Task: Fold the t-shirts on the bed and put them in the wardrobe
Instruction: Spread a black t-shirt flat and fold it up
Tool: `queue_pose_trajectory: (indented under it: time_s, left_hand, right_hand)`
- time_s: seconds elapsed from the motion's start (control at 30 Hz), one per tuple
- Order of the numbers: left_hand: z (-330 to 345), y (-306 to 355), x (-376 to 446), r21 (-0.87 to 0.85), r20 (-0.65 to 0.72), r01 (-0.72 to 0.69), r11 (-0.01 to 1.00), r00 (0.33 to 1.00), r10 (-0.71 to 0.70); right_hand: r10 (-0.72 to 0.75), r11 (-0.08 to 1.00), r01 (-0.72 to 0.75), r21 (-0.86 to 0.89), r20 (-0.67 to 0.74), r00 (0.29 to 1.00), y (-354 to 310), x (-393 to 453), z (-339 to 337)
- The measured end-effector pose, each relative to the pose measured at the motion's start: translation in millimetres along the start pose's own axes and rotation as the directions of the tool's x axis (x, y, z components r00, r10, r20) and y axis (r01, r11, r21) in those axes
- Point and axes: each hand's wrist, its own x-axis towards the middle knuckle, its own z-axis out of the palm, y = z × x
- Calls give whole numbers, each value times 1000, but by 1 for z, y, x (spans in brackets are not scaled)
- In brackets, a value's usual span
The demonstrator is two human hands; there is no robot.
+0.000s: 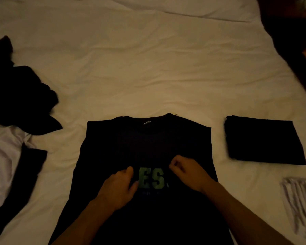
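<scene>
White bedding (148, 68) fills the dim room. On it a black t-shirt (148, 138) lies flat, sleeves tucked in — both hands, left (119, 184) and right (187, 172), pinch its middle, probably to fold it. A folded black shirt (265, 140) waits just to the right; unfolded dark clothes (19, 96) lie heaped left — sorted piles, seemingly.

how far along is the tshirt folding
Done: one folded black t-shirt on the white bed sheet. In hand: left hand and right hand pinch the black t-shirt with green lettering, sleeves tucked in. Left: the unfolded dark and white pile, then the wardrobe, not in view.
</scene>
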Motion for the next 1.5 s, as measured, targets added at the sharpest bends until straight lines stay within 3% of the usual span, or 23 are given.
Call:
queue_pose_trajectory:
  time_s: [0.07, 0.13, 0.2, 0.27, 0.3, 0.37, 0.43, 0.5, 0.57, 0.73, 0.8, 0.93, 1.03, 1.1, 1.17, 1.2, 1.27, 1.37, 1.5]
  left_hand:
    - [-18, -11, 11, -28, -215, -34, 999, 976, 27]
    - [-40, -29, 32, 21, -508, -21, 1000, 861, 29]
    - [-64, -48, 58, 206, -635, 37, 978, 765, 105]
    - [-78, -66, 85, 407, -610, 51, 912, 758, 230]
    - [-83, -72, 99, 424, -596, 61, 904, 770, 228]
    - [-96, -79, 123, 258, -534, 161, 953, 846, 1]
    - [-109, -81, 144, -22, -303, 312, 950, 903, -304]
    - [-113, -81, 156, -101, -58, 329, 939, 940, -336]
    - [-107, -80, 162, -106, 12, 218, 970, 976, -218]
    - [-109, -81, 166, -303, -235, 3, 953, 969, -77]
    - [-114, -80, 172, -272, -332, -51, 961, 942, -44]
    - [-125, -69, 189, 66, -493, -63, 996, 865, 87]
    - [-119, -63, 196, 323, -505, 82, 943, 858, 98]
    - [-105, -58, 186, 298, -529, 121, 947, 847, 58]
    - [-85, -45, 163, 233, -587, 66, 970, 805, 86]
    - [-73, -36, 148, 236, -612, 40, 971, 782, 116]
    - [-44, -16, 117, 254, -622, -3, 967, 765, 166]
    - [-1, -5, 94, 267, -533, 10, 964, 835, 140]
    - [24, -9, 98, 243, -442, 96, 965, 897, 22]
  right_hand:
    - [-32, 999, 25, -30, -287, 957, 8, 17, -22]
    - [-9, 985, -78, -151, -503, 864, 19, 40, -49]
    - [45, 935, -213, -283, -502, 864, 26, 64, -72]
    - [112, 888, -269, -373, -393, 913, 28, 85, -88]
    - [121, 887, -257, -382, -346, 930, 28, 94, -91]
    - [90, 914, -192, -358, -282, 955, 25, 111, -92]
    - [83, 954, -132, -269, -186, 979, 18, 125, -90]
    - [104, 977, -116, -179, -74, 992, 13, 136, -84]
    - [85, 976, -94, -196, -55, 995, 14, 141, -81]
    - [-33, 983, -14, -185, -247, 968, 17, 138, -86]
    - [-62, 975, -10, -224, -316, 947, 17, 141, -93]
    - [-63, 940, -74, -332, -384, 921, 22, 153, -99]
    - [-6, 881, -201, -428, -435, 900, 21, 154, -91]
    - [-128, 844, -232, -484, -600, 790, 21, 145, -78]
    - [-292, 844, -157, -512, -686, 666, 14, 124, -54]
    - [-346, 836, -103, -539, -663, 664, 13, 112, -38]
    - [-380, 817, -23, -577, -568, 730, 20, 89, -1]
    - [-336, 791, -8, -612, -446, 829, 35, 68, 33]
    - [-318, 797, 10, -604, -406, 857, 41, 64, 41]
